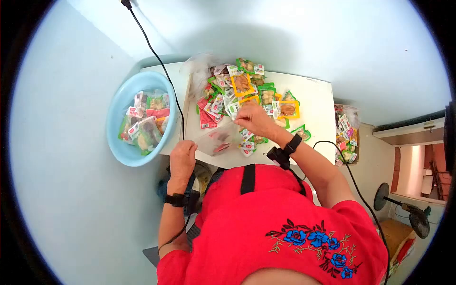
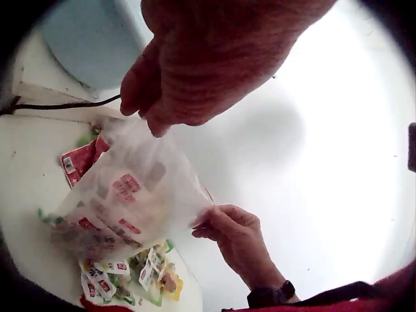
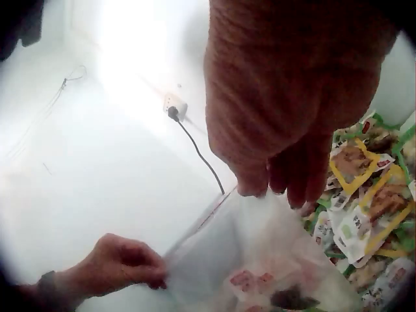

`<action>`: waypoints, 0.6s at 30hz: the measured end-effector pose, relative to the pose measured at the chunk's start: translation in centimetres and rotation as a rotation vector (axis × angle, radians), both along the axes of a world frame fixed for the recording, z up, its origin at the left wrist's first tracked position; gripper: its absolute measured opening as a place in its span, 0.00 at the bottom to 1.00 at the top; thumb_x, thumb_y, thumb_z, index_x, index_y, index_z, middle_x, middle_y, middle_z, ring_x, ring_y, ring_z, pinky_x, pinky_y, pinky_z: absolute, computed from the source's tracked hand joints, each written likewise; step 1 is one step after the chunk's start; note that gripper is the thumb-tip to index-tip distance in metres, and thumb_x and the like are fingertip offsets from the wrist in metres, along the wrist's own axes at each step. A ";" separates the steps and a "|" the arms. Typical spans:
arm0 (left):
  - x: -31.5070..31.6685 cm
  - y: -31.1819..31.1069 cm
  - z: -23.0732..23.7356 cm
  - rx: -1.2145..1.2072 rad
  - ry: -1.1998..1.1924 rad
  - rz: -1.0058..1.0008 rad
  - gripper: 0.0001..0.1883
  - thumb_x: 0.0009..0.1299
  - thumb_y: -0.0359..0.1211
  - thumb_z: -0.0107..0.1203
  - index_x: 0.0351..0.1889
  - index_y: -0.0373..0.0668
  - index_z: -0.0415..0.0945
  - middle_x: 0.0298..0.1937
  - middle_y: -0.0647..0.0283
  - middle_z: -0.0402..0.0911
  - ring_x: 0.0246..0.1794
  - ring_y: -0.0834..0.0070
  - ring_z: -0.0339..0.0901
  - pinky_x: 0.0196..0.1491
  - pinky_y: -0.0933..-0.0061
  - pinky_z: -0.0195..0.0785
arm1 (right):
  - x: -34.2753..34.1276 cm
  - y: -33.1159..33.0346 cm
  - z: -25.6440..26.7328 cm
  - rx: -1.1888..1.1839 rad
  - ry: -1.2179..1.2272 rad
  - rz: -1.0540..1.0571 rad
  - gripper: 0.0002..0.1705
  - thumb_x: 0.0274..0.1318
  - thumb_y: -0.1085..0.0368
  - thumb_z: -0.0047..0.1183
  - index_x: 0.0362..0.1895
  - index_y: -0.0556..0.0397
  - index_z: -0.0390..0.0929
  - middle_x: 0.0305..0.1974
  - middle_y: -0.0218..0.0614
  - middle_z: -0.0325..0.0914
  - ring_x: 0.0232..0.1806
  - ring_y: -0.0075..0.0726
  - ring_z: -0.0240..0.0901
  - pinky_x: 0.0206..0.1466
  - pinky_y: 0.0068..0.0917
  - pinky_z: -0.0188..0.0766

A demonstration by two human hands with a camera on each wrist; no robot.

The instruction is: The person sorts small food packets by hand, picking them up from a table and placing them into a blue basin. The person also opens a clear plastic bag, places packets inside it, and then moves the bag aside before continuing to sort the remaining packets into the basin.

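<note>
A translucent plastic bag (image 2: 146, 188) hangs between my two hands, with small printed snack packets showing through its film. My left hand (image 1: 182, 160) pinches one upper corner of the bag between thumb and fingers, near the table's front left edge. The opposite corner is pinched by my right hand (image 1: 256, 118), over the packet pile. In the right wrist view the bag's top edge (image 3: 218, 211) stretches fairly straight between both hands. Loose snack packets (image 1: 242, 84) with green, yellow and red borders lie heaped behind and beside the bag.
A light blue basin (image 1: 118, 147) holding several packets stands left of the white table (image 1: 316, 102). A black cable (image 1: 161, 61) runs down between basin and table. More packets fill a box (image 1: 346, 137) at the right. Another crumpled clear bag (image 1: 199, 69) lies at the back.
</note>
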State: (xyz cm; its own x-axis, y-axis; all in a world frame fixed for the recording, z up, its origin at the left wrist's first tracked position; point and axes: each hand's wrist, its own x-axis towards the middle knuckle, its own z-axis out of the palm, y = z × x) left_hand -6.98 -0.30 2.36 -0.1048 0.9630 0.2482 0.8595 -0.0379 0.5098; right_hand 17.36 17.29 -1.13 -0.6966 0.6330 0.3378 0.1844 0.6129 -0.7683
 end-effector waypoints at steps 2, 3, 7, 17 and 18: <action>-0.3 0.4 -0.6 -0.006 -0.053 0.033 0.04 0.64 0.24 0.56 0.36 0.37 0.76 0.34 0.52 0.79 0.35 0.50 0.76 0.38 0.57 0.70 | 0.1 -1.2 0.7 -0.103 0.031 -0.056 0.06 0.49 0.67 0.61 0.25 0.58 0.80 0.24 0.40 0.76 0.28 0.45 0.74 0.35 0.37 0.69; -0.1 0.5 -0.1 -0.021 -0.101 0.067 0.04 0.64 0.24 0.55 0.36 0.37 0.76 0.34 0.52 0.79 0.35 0.50 0.76 0.37 0.56 0.70 | 0.0 -1.6 0.9 -0.157 0.046 -0.081 0.07 0.49 0.68 0.61 0.25 0.58 0.79 0.24 0.41 0.76 0.28 0.45 0.73 0.35 0.37 0.69; -0.9 0.8 -0.4 0.054 -0.131 0.057 0.05 0.64 0.23 0.53 0.38 0.37 0.76 0.32 0.51 0.77 0.34 0.50 0.76 0.37 0.55 0.70 | -0.1 -2.3 1.5 -0.202 0.010 -0.126 0.08 0.52 0.68 0.60 0.26 0.59 0.78 0.25 0.41 0.75 0.28 0.44 0.73 0.33 0.35 0.69; -2.2 2.0 -0.2 -0.027 -0.001 -0.082 0.11 0.60 0.25 0.57 0.41 0.37 0.75 0.40 0.51 0.76 0.41 0.50 0.75 0.43 0.55 0.69 | -1.2 -2.5 0.0 -0.213 -0.048 -0.121 0.08 0.53 0.66 0.60 0.28 0.58 0.77 0.25 0.42 0.76 0.29 0.44 0.75 0.34 0.35 0.70; -1.6 2.3 0.6 0.027 0.009 -0.093 0.13 0.59 0.26 0.59 0.42 0.36 0.75 0.41 0.51 0.76 0.41 0.49 0.75 0.43 0.54 0.69 | -1.3 -2.5 0.1 -0.210 -0.052 -0.123 0.08 0.53 0.66 0.60 0.29 0.58 0.77 0.26 0.42 0.76 0.29 0.44 0.75 0.34 0.35 0.70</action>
State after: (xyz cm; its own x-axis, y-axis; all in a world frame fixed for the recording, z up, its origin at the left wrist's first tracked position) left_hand -8.55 2.00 2.98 -0.0131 0.9614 0.2750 0.8562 -0.1312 0.4997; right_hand 16.07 14.74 -1.05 -0.6233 0.7663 0.1558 0.2901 0.4116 -0.8640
